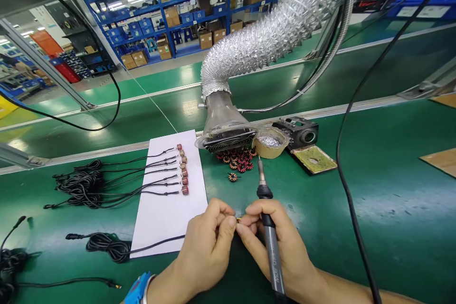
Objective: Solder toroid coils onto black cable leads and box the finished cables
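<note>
My left hand (210, 242) is closed around the end of a black cable (156, 244), which runs in from the left. In my right hand (285, 242) a soldering iron (272, 251) lies between the fingers, its tip pointing away from me. The thumbs and fingertips of both hands meet at a small yellowish and dark piece (238, 220), mostly hidden by the fingers. Beyond my hands is a pile of small wire-wound ring coils (242, 166), red and orange on black. One ring coil (232, 177) lies apart at the near side of the pile.
A white sheet (160, 221) carries several cables with coils (184, 181) at their ends. Bundled black cables (83, 185) lie left. A fume hood (223, 123), a tape roll (272, 152) and an iron stand with yellow sponge (313, 159) stand behind. A black cord (347, 185) hangs right.
</note>
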A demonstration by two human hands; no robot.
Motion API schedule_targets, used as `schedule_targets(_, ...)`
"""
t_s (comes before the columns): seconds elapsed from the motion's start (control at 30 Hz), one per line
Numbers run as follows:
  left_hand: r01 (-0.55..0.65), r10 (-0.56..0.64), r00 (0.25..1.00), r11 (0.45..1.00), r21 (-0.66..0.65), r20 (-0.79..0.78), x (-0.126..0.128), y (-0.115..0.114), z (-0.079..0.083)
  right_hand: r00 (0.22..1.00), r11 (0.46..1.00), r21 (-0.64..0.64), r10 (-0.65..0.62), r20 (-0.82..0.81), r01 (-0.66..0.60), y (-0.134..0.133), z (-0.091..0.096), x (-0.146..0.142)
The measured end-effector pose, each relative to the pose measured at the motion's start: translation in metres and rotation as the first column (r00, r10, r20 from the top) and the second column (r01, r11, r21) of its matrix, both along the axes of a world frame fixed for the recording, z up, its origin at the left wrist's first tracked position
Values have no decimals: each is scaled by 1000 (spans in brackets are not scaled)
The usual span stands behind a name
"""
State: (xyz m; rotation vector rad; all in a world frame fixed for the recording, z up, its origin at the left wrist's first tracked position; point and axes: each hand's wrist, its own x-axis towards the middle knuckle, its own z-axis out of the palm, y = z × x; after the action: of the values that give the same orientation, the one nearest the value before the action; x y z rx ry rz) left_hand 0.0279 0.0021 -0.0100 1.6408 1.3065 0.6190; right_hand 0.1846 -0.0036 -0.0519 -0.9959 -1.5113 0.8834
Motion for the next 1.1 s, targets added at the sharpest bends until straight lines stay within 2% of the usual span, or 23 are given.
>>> schedule_targets(0.07,6,-4,999,998,-56,38,-3,5,1,998,999,8,47,31,-47,3,1,6)
schedule_targets(0.2,52,-30,990,985,-163,136,-7,11,-2,993,992,47,120,-14,-119,8,2,17)
schedule_targets(0.33,75,-46,988,976,-202,145,-9,12,-6,990,985,100,141,-8,-139,9,0,18)
schedule_targets(0.47,134,-101,982,967,-216,160,-10,12,-6,988,985,85,146,43,-150,11,-4,18)
schedule_targets(0.57,129,-118,990,974,-183,72,-9,11,-3,985,982,119,136,104,-148,13,-3,20)
schedule_targets(0.73,115,-120,978,992,-42,-172,-1,5,0,961,928,318,114,252,-193,10,12,12)
schedule_targets(0.87,140,-138,965,990,-4,-224,1,2,4,925,887,403,65,375,-226,10,19,6)
schedule_targets(0.97,140,-133,964,990,16,-230,-1,4,8,917,927,339,12,399,-159,16,19,14)
schedule_targets(1.03,146,-141,967,989,7,-212,-4,7,10,933,970,219,23,360,-108,20,17,22)
schedule_targets(1.1,156,-163,974,986,-55,-158,-7,10,10,951,990,72,99,292,-125,21,16,28)
